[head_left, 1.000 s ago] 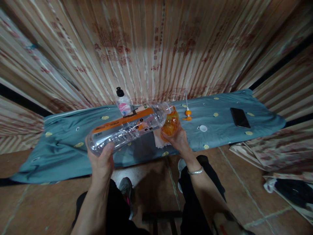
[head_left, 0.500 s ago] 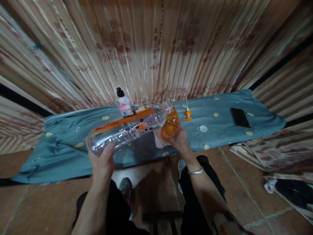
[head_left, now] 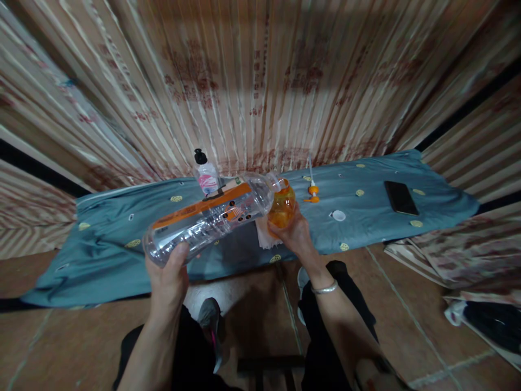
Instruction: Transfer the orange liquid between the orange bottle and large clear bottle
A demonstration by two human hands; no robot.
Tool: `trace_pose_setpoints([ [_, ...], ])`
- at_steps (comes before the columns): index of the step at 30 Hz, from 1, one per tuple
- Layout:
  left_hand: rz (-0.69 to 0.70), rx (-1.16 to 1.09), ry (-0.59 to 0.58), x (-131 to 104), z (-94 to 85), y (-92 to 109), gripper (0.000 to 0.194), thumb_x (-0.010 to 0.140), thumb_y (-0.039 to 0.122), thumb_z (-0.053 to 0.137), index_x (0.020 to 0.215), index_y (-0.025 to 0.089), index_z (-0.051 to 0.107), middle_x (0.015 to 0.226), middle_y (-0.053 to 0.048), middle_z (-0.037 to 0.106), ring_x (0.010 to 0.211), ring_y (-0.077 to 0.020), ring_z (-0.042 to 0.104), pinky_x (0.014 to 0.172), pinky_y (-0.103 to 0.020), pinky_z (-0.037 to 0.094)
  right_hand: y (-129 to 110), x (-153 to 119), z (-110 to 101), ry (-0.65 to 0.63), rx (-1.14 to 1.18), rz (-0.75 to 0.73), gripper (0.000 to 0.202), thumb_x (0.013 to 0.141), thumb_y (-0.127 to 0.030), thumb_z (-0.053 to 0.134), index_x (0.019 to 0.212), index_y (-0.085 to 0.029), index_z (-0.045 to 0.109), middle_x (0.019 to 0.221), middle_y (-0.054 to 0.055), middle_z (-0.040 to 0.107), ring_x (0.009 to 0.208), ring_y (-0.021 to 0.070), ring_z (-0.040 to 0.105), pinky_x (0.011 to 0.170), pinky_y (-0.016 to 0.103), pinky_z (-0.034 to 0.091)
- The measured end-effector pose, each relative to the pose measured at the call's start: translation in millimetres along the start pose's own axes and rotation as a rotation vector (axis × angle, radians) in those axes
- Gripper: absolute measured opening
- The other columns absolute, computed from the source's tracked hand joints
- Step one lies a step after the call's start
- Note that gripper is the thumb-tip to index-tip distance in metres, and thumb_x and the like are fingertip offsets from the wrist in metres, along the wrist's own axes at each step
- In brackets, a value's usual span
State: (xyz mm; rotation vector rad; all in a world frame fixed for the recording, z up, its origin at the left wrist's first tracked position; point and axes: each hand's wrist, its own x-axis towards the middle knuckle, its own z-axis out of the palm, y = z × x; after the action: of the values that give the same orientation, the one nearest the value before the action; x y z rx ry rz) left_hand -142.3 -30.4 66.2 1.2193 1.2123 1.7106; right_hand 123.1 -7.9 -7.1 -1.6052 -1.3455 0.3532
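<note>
My left hand grips the base of a large clear plastic bottle with an orange label. The bottle is tilted, its neck down to the right at the mouth of a small orange translucent bottle. My right hand is wrapped round that orange bottle and holds it nearly upright. Some liquid shows inside it. An orange pump head with a clear tube lies right of it, near a white cap. A pale cloth or tissue lies beneath the orange bottle.
A blue-green cloth covers the narrow table. A white bottle with a pink label and black cap stands at the back. A black phone lies at the right. A striped curtain hangs behind; tiled floor lies below.
The large bottle's neck has dipped slightly against the orange bottle's mouth. Both hands keep their holds, and the view has shifted a little.
</note>
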Motion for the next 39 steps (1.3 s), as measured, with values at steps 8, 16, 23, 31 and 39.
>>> trace_pose_setpoints([
  [8,-0.029,-0.063,0.038,-4,2.1,5,0.066,0.062,0.053,0.093,0.118,0.025,0.071,0.099,-0.005,0.074,0.075,-0.0209,0.066,0.069,-0.035,0.062,-1,0,-1,-0.037,-0.050,0.015,0.082,0.074,-0.034,0.080,0.148,-0.019,0.049,0.122,0.016,0.077,0.111,0.0373,0.078,0.093,0.050,0.063],
  [16,-0.052,-0.121,-0.052,-11,0.9,9,0.068,0.060,0.049,0.095,0.119,0.025,0.074,0.112,-0.008,0.078,0.066,-0.0166,0.065,0.055,-0.028,0.058,-1,0,1,-0.020,-0.044,0.005,0.077,0.075,-0.033,0.077,0.147,-0.021,0.051,0.118,0.014,0.077,0.107,0.0376,0.078,0.090,0.051,0.064],
  [23,-0.110,-0.065,-0.069,-15,-13.3,2,0.082,0.051,0.037,0.102,0.127,0.026,0.070,0.119,-0.009,0.075,0.085,-0.0229,0.071,0.062,-0.029,0.060,1,0,1,-0.017,-0.031,-0.015,0.075,0.076,-0.034,0.078,0.145,-0.022,0.052,0.118,0.014,0.077,0.108,0.0366,0.078,0.091,0.049,0.064],
  [31,-0.143,0.096,-0.083,-16,-27.2,-7,0.097,0.045,0.032,0.103,0.133,0.025,0.061,0.124,-0.011,0.076,0.108,-0.0338,0.076,0.088,-0.046,0.066,3,0,2,-0.015,-0.059,0.016,0.081,0.074,-0.035,0.079,0.148,-0.018,0.049,0.119,0.016,0.078,0.108,0.0369,0.078,0.091,0.049,0.064],
  [39,-0.063,0.193,-0.053,-12,-20.3,2,0.091,0.037,0.034,0.105,0.119,0.023,0.066,0.107,-0.010,0.078,0.103,-0.0368,0.077,0.097,-0.056,0.063,0,2,1,-0.011,-0.033,0.000,0.072,0.074,-0.034,0.078,0.141,-0.020,0.055,0.119,0.015,0.079,0.107,0.0346,0.078,0.091,0.048,0.065],
])
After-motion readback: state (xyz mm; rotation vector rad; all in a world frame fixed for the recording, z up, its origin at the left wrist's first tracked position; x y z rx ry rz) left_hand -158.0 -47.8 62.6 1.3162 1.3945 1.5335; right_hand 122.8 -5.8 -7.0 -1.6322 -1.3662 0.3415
